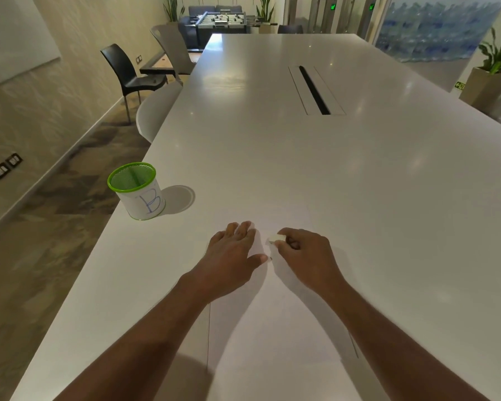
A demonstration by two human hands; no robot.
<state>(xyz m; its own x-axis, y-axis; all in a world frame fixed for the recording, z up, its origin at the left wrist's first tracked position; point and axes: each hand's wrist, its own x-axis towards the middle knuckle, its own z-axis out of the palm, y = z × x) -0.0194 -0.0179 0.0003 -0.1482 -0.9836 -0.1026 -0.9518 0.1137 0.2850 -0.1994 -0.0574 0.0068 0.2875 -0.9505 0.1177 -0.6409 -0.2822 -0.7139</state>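
Observation:
A white sheet of paper [272, 328] lies on the white table [301, 157] in front of me. My left hand [232, 256] rests flat on the sheet with its fingers straight. Just to its right, my right hand [301, 250] pinches a small white eraser [275, 238] with curled fingers, its end down on the paper. A tiny dark mark sits on the sheet near my left thumb.
A green-rimmed mesh cup [138, 191] wrapped in white paper marked "B" stands near the table's left edge. A cable slot [314, 89] runs along the table's middle. Chairs [128, 73] line the left side. A potted plant [492, 73] stands at the right.

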